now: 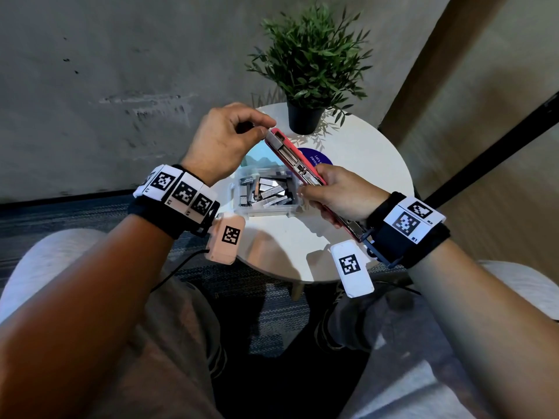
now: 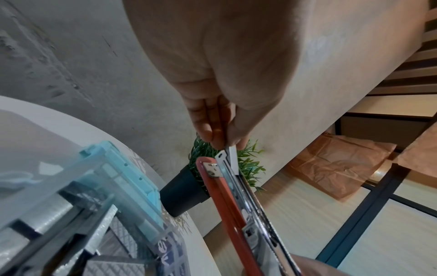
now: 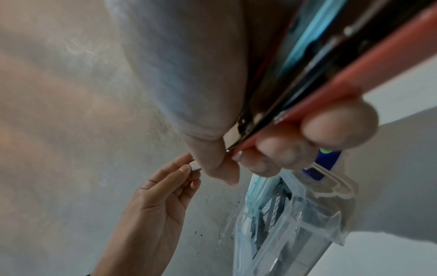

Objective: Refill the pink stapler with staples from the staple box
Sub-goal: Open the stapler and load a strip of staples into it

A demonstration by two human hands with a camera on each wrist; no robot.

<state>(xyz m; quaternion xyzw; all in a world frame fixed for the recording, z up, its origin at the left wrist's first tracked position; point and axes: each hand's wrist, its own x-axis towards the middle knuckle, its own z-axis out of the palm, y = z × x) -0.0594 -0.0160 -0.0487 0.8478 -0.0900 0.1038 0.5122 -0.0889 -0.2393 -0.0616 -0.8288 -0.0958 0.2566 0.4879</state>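
Head view first: I see the clear plastic box [image 1: 266,195] in the middle of the frame, on the round white table [image 1: 372,152], with its pale blue lid [image 1: 260,155] tipped open behind it. Inside the box lie many grey strips of staples [image 1: 269,190], heaped at odd angles. A black pot [image 1: 304,117] holding a green plant [image 1: 311,55] stands at the far edge of the table, upper centre.

The pink stapler [image 1: 295,160] is off the table, held up over the box and slanting from upper left to lower right, its top swung open so the metal channel faces me. My right hand [image 1: 341,192] is wrapped around its lower part, thumb on top and fingers curled underneath; the right wrist view shows those fingers pressed against the pink shell. My left hand [image 1: 223,140] sits at the upper tip of the stapler, thumb and fingertips pinched together. The left wrist view shows them pinching a short staple strip [image 2: 231,156], whose lower end meets the open front of the channel.
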